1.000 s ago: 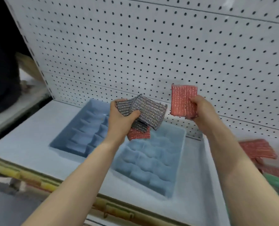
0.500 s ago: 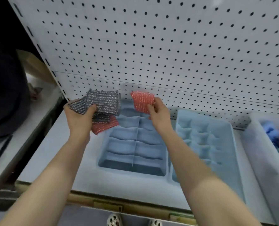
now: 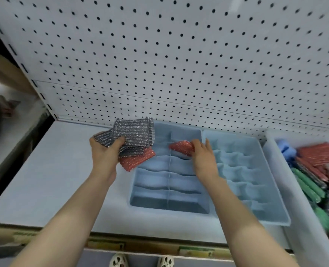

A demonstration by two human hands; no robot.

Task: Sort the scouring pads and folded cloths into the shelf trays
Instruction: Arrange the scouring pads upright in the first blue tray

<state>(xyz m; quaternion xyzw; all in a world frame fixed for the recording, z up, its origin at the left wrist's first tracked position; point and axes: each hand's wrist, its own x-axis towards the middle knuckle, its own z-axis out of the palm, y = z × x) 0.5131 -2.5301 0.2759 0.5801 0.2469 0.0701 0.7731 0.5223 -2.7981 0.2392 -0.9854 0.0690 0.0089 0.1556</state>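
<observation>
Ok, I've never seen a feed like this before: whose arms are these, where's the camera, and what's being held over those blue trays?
There is no machine here: these are a person's two bare arms, filmed by one wide-angle camera worn on the head, looking forward and down at a store shelf with a pegboard behind it. The left hand grips a bunch of pads: grey scouring pads on top, a red pad under them. The right hand holds one red scouring pad low over a back compartment of the left blue tray. A second blue tray with smaller compartments sits beside it. Further right, a white bin holds a supply of red, green and blue items.
</observation>
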